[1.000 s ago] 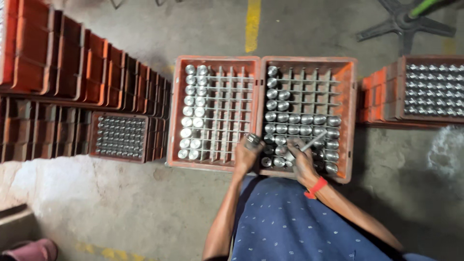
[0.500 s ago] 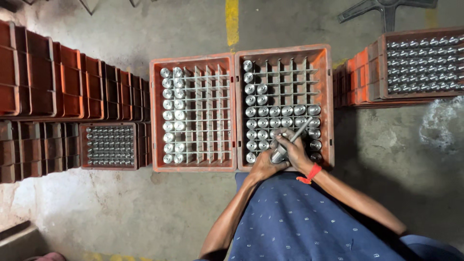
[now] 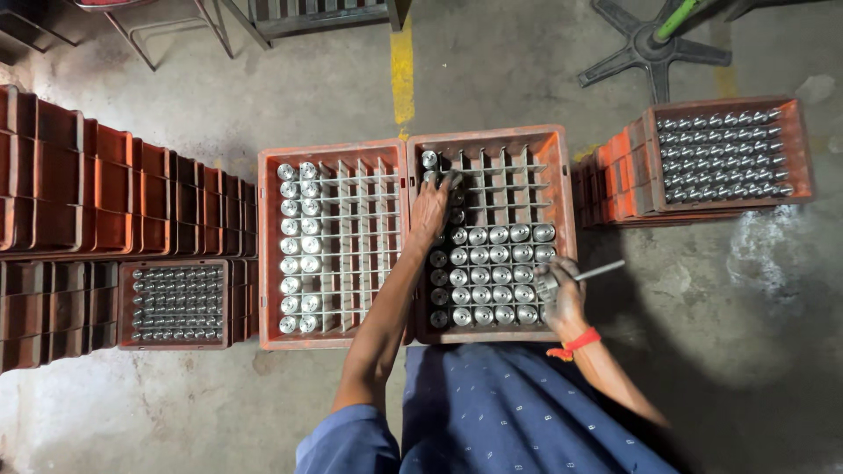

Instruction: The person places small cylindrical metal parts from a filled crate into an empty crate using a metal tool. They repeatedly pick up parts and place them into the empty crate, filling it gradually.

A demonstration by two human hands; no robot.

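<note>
Concrete floor (image 3: 132, 412) carries everything, w/ a worn yellow stripe (image 3: 402, 70) running away at the far side. Far left, stacks of empty orange crates (image 3: 88, 184) stand packed edge to edge, prob. so they're at hand; just near of them a smaller crate of metal cylinders (image 3: 176, 303) sits full. Right side, another full crate (image 3: 722, 154) tops a short stack, well apart from the work. Centre, two gridded crates sit touching side by side right in front of the person: the left crate (image 3: 332, 246) has only its two leftmost columns filled, rest of the cells bare; the right crate (image 3: 492, 233) holds shiny cylinders in its near rows plus the left column, far cells bare. Side-by-side placing looks meant to keep both grids within arm's reach w/o shifting. Left hand (image 3: 430, 211) stretches out to the far-left part of the right crate, fingers (image 3: 450, 183) curled down narrow onto a cylinder (image 3: 454, 186) in the left columns; can't tell if it's gripped or just touched. Right hand (image 3: 565, 294), red band at the wrist, rests at the near-right corner of that crate, fingers wrapped closed round a thin metal rod (image 3: 601, 270) that pokes out right past the rim, tip end lying among the cylinders there.
</note>
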